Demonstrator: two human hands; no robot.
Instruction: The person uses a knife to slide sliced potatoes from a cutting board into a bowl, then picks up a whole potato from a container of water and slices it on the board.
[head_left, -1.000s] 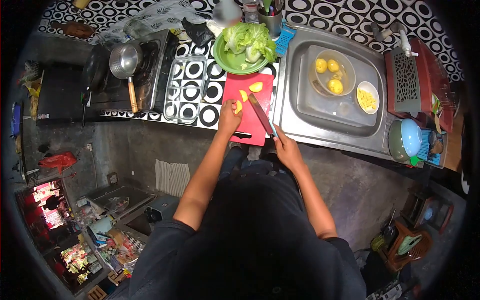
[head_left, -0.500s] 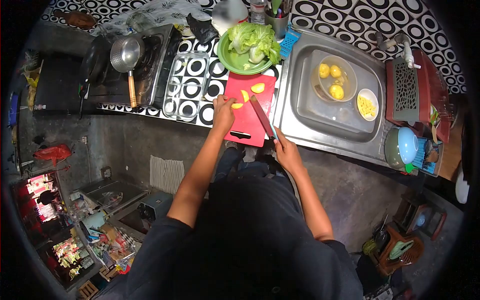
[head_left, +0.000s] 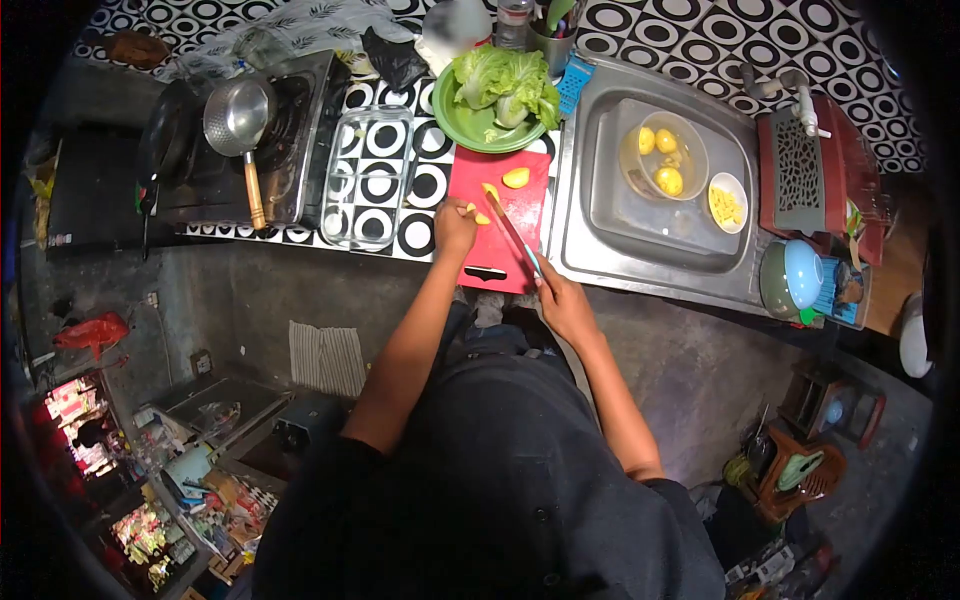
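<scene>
On the red cutting board lie several pieces of peeled yellow potato. My left hand is at the board's left side, its fingers closed on a potato piece. My right hand grips a knife by its light blue handle, near the board's lower right edge. The blade slants up and left across the board, its tip by a narrow potato wedge. A larger potato chunk lies apart, close to the board's top.
A green basin of leafy greens stands behind the board. Left are a glass dish and a stove with a saucepan. In the sink are a clear bowl of whole potatoes and a white bowl of cut pieces.
My left hand has shifted slightly down and right with the potato piece. The knife has moved left, its tip now beside the narrow wedge. The camera view has shifted slightly.
</scene>
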